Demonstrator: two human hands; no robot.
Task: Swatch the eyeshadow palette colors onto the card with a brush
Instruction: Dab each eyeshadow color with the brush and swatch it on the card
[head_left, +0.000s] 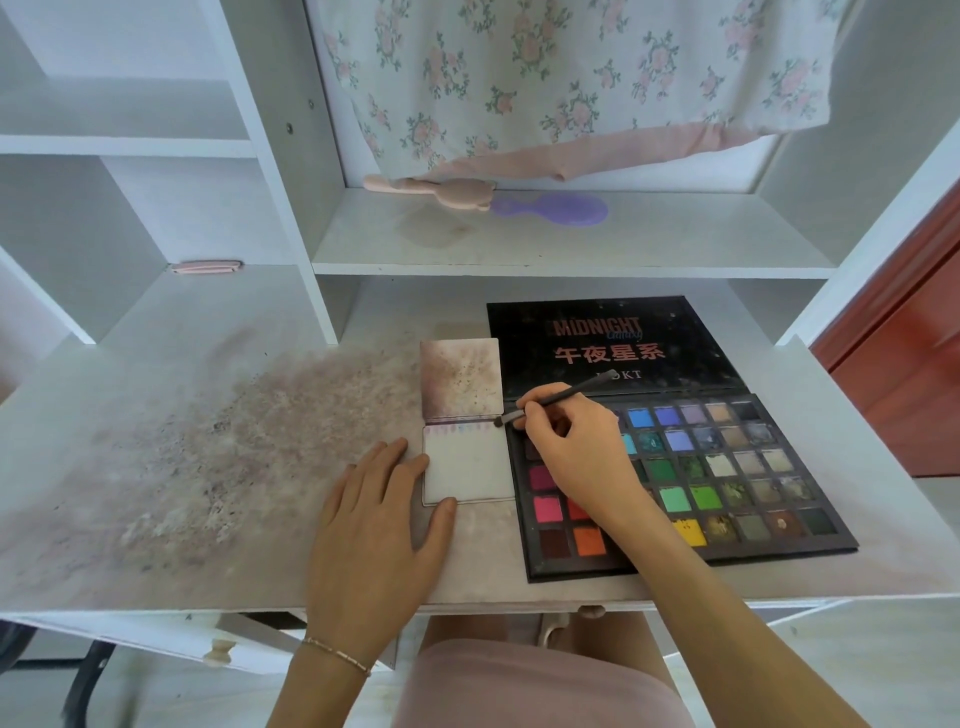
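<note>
Head view looks down on a white desk (208, 415) stained with smudged powder. Near its middle lies the card (467, 467), a small white sheet with a row of faint pastel swatches along its top edge; a stained flap (461, 376) stands open just above it, joined at that edge. Touching the card's right side is the palette (727, 478), a black tray of many coloured pans with its printed lid (613, 348) folded flat behind it. The left hand (379, 525) lies flat on the desk, fingers straight and slack, gripping nothing; the fingertips touch the card's left edge and the thumb rests on its lower left corner. The right hand (571, 447) hovers over the left columns of the palette with fingers curled, pinching the brush (558, 399) near its middle. The brush slants from upper right to lower left, and its tip sits at the card's upper right corner, at the end of the swatch row; whether the bristles actually touch the sheet I cannot tell. On the shelf (571, 249) behind lie a pink comb (431, 189) and a purple hairbrush (556, 210), under a hanging floral cloth (571, 78). A thin bracelet (337, 656) circles the left wrist.
</note>
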